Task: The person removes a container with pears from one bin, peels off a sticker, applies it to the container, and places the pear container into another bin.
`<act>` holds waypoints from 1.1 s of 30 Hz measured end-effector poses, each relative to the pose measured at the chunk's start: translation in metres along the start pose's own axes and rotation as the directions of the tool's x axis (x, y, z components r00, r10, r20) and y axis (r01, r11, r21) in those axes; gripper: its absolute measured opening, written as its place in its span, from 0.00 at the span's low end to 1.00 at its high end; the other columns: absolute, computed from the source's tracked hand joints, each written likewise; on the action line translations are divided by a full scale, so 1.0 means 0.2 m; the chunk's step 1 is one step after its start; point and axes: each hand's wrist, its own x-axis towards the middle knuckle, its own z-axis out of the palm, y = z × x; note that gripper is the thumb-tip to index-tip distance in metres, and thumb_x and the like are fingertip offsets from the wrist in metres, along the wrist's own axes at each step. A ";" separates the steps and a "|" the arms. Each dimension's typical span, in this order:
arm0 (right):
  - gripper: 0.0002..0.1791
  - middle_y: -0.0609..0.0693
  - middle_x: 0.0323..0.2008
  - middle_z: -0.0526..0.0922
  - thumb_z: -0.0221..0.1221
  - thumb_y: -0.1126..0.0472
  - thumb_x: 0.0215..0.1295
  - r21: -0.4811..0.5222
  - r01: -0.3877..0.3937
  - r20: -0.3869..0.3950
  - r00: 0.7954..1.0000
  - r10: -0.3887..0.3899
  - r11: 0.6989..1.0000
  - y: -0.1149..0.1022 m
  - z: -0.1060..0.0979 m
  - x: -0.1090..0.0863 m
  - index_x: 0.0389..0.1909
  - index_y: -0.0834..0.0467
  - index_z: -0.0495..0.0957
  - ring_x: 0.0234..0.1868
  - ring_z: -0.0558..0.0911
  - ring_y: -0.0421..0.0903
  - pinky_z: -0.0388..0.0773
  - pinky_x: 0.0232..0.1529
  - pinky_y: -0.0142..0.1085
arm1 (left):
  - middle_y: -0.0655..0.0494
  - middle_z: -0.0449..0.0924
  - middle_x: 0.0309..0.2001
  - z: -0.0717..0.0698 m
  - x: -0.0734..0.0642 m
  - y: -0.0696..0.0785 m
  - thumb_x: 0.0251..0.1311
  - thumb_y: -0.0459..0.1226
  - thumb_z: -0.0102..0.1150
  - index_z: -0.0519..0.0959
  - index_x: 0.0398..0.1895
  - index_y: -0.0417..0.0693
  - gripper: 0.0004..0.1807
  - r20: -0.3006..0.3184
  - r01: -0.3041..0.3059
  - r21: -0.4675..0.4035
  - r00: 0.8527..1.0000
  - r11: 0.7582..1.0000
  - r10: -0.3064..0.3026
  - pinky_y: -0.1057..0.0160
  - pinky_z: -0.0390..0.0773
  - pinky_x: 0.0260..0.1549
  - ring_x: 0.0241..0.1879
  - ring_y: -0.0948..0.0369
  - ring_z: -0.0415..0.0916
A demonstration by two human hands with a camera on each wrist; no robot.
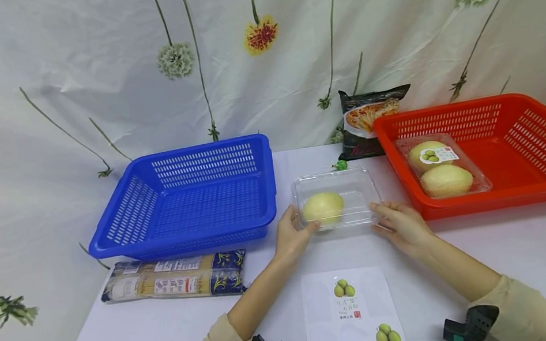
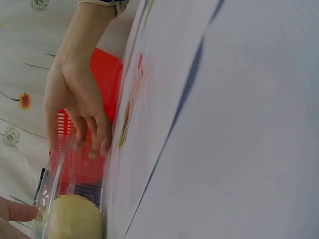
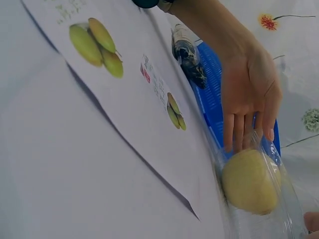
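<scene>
Between the fingers of the two hands sits a clear box [image 1: 358, 199] above the bench [image 1: 268, 322]; whether its underside touches the cloth I can't make out. The left hand [image 1: 295, 234] is clamped on the near left corner, thumb over the lid's edge, the other fingers partly hidden against the side. The right hand [image 1: 401, 225] pinches the near right corner, thumb on top and fingers curled below, their tips blurred behind the plastic. One pale yellow fruit [image 1: 322, 208] lies in the box, nearer the left fingers. The lid is so glassy that I can't tell if it is fully seated.

Left of the left fingers is a blue basket [image 1: 210, 243], and below that a noodle pack [image 1: 175, 277]. Right of the right fingers a red basket [image 1: 472, 206] holds another box [image 1: 482, 186] with two fruits, one partly covered by a label [image 1: 437, 156]. Beyond the fingers stands a black packet [image 1: 361, 147], its right side hidden by the red basket, and a tiny green thing [image 1: 340, 166] too small to name. Nearer me than the fingers lies a sheet [image 1: 349, 337] printed with green fruit, its lower end cut off. From the wrist cameras, the near hand shows only as a cropped bit at the edge.
</scene>
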 end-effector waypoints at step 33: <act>0.20 0.44 0.28 0.73 0.73 0.63 0.42 -0.764 0.625 0.631 0.776 -0.019 0.162 0.11 0.04 -0.08 0.37 0.62 0.77 0.32 0.71 0.41 0.73 0.36 0.32 | 0.58 0.70 0.29 -0.17 -0.04 -0.02 0.32 0.37 0.79 0.76 0.40 0.44 0.27 0.707 -0.560 0.579 0.707 0.593 -0.022 0.67 0.67 0.35 0.31 0.64 0.64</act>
